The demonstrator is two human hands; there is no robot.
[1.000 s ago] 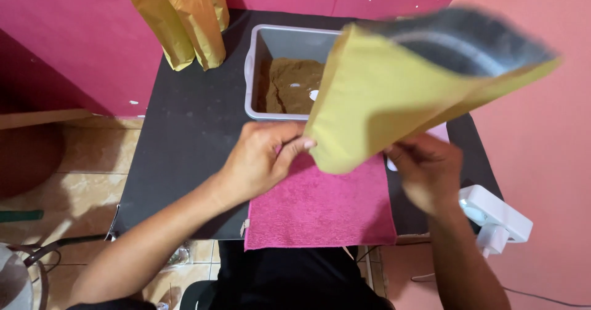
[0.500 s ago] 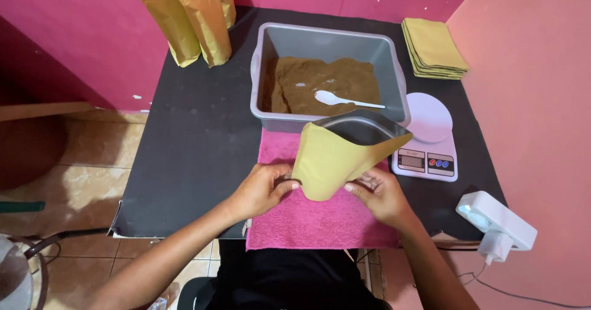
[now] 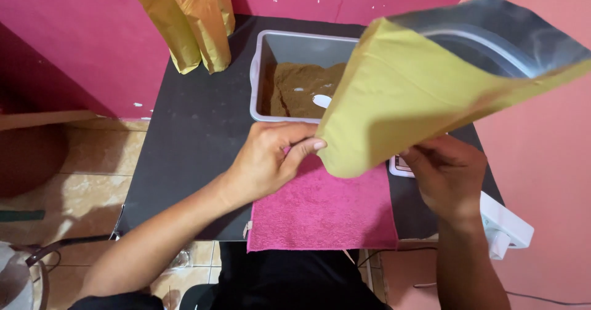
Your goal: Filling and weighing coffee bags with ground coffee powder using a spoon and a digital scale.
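1. Yellow pouch (image 3: 418,94) held up in the air, above the pink towel (image 3: 320,208) and in front of the grey tub (image 3: 271,45).
2. Left hand (image 3: 271,159) pinching the pouch's bottom left corner, thumb and fingers closed on it.
3. Right hand (image 3: 446,177) under the pouch's lower right edge, fingers curled; grip hidden by the pouch, so cannot tell how tight.
4. Long side of the pouch running up and to the right, away from both hands. Open silver mouth at the top right, closed end down by the hands. Both hands about equally near that low end.
5. Brown powder (image 3: 295,91) and a white spoon (image 3: 321,100) inside the tub.
6. Two tall gold bags (image 3: 188,24) standing at the back left of the black table (image 3: 184,144), against the pink wall.
7. Bit of a white scale (image 3: 400,166) peeking out under the pouch. White gadget (image 3: 508,227) at the table's right edge.
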